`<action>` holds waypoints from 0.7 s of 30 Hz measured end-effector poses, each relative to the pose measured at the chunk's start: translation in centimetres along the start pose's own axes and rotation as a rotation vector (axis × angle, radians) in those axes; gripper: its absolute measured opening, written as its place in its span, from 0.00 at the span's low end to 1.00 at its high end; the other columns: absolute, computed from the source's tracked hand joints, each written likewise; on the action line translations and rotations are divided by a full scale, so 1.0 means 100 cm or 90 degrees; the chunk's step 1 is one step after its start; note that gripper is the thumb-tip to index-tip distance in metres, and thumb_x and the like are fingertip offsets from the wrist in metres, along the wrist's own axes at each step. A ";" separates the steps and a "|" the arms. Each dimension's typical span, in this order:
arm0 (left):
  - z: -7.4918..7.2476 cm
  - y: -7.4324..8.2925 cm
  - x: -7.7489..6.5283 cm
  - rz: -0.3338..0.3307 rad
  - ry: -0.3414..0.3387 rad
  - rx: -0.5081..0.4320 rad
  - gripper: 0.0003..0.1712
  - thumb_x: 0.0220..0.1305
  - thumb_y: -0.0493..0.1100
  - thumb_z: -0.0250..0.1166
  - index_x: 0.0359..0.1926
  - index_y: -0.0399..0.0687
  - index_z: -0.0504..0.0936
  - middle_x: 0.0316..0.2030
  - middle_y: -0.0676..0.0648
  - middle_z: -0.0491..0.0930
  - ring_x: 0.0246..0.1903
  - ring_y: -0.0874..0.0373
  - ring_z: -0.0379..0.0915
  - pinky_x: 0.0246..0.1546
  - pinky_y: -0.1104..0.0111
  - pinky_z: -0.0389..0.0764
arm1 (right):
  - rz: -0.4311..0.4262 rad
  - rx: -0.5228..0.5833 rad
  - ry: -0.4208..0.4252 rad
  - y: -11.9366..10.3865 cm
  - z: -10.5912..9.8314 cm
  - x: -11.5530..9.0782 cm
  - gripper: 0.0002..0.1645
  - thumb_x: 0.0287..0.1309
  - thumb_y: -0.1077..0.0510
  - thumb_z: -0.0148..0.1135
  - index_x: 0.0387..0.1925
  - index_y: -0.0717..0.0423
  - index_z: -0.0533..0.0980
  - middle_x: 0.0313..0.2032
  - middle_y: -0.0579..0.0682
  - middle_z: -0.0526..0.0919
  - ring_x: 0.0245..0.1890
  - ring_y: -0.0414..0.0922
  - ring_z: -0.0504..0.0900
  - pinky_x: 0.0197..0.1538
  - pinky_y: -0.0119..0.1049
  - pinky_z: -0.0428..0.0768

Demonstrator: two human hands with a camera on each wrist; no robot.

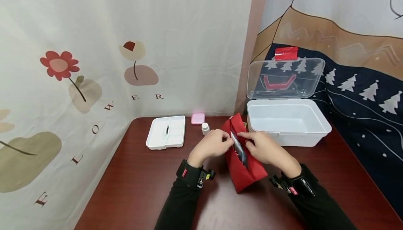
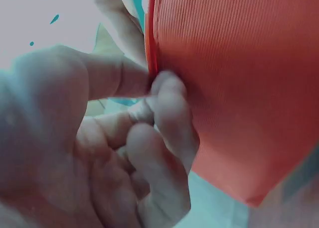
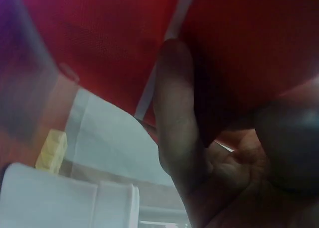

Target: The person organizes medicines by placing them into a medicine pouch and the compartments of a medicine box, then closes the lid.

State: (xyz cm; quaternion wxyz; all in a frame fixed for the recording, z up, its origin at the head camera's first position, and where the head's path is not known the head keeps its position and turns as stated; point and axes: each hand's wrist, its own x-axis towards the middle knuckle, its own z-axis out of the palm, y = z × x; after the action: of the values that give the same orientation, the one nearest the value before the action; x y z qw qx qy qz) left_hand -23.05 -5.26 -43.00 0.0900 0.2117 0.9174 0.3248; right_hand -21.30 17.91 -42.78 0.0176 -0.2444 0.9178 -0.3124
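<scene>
A red fabric pouch [image 1: 241, 177] stands on the table with its mouth spread apart. My left hand [image 1: 214, 143] pinches one edge of the opening between thumb and fingertips, as the left wrist view shows on the pouch's ribbed red side [image 2: 244, 73]. On the opposite edge my right hand [image 1: 263, 147] grips the fabric, and in the right wrist view a finger [image 3: 174, 98] lies along the pouch over a pale stripe. Between the two sides, grey and clear-looking contents [image 1: 239, 150] show inside the pouch; their kind is partly hidden.
To the right stands a white storage box [image 1: 292, 139] with its clear lid [image 1: 283, 72] raised. A white pill case [image 1: 176, 132], a small white bottle [image 1: 205, 128] and a pink case [image 1: 197, 118] sit at the back left. A yellow block [image 3: 51, 151] is near the box.
</scene>
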 end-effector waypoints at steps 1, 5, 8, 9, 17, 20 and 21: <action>-0.001 0.000 -0.001 -0.009 -0.002 0.005 0.25 0.76 0.45 0.59 0.16 0.55 0.68 0.14 0.57 0.62 0.17 0.63 0.58 0.24 0.69 0.61 | -0.001 0.001 -0.006 0.000 0.002 0.000 0.28 0.73 0.68 0.55 0.70 0.60 0.82 0.14 0.39 0.65 0.14 0.36 0.61 0.25 0.32 0.68; -0.001 -0.004 -0.002 -0.048 -0.029 0.027 0.26 0.79 0.49 0.58 0.18 0.55 0.69 0.15 0.57 0.63 0.18 0.62 0.60 0.25 0.69 0.63 | -0.003 -0.004 -0.023 -0.001 0.008 0.001 0.25 0.76 0.64 0.59 0.70 0.60 0.82 0.15 0.39 0.68 0.15 0.35 0.63 0.26 0.31 0.70; -0.001 -0.009 0.000 -0.053 -0.022 0.025 0.26 0.84 0.52 0.56 0.23 0.54 0.75 0.18 0.56 0.68 0.21 0.61 0.65 0.28 0.68 0.67 | -0.009 -0.008 -0.022 -0.001 0.011 0.001 0.24 0.76 0.63 0.61 0.69 0.61 0.82 0.15 0.39 0.69 0.15 0.34 0.63 0.27 0.31 0.70; -0.001 -0.010 0.002 -0.050 -0.009 0.026 0.25 0.85 0.52 0.55 0.25 0.52 0.77 0.20 0.55 0.70 0.22 0.60 0.66 0.29 0.67 0.69 | -0.010 -0.009 -0.020 -0.001 0.011 0.001 0.24 0.76 0.63 0.61 0.69 0.61 0.82 0.15 0.39 0.69 0.15 0.34 0.63 0.27 0.31 0.70; 0.000 -0.021 0.037 -0.014 0.145 0.126 0.15 0.85 0.48 0.56 0.56 0.51 0.89 0.50 0.48 0.91 0.52 0.53 0.87 0.56 0.58 0.85 | -0.010 -0.018 0.000 -0.006 0.008 0.001 0.24 0.75 0.65 0.58 0.67 0.59 0.84 0.16 0.39 0.67 0.15 0.34 0.64 0.26 0.32 0.69; -0.008 -0.021 0.050 0.003 0.121 0.164 0.20 0.83 0.42 0.57 0.67 0.53 0.85 0.59 0.47 0.88 0.59 0.51 0.85 0.62 0.57 0.84 | -0.021 -0.015 0.002 -0.009 0.010 0.003 0.24 0.75 0.65 0.58 0.67 0.59 0.84 0.15 0.37 0.66 0.15 0.34 0.63 0.25 0.31 0.69; -0.011 -0.021 0.052 0.010 0.098 0.175 0.23 0.82 0.40 0.57 0.71 0.53 0.83 0.61 0.46 0.86 0.60 0.51 0.84 0.62 0.58 0.85 | -0.023 -0.012 0.001 -0.009 0.011 0.004 0.24 0.75 0.65 0.58 0.68 0.60 0.84 0.15 0.36 0.65 0.15 0.33 0.63 0.25 0.31 0.69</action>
State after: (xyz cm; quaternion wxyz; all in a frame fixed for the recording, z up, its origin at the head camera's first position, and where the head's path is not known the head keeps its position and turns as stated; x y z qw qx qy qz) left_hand -28.74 -5.01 -43.58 -0.0125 0.2035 0.9557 0.2121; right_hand -21.07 16.50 -43.05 0.0091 -0.2612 0.9162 -0.3038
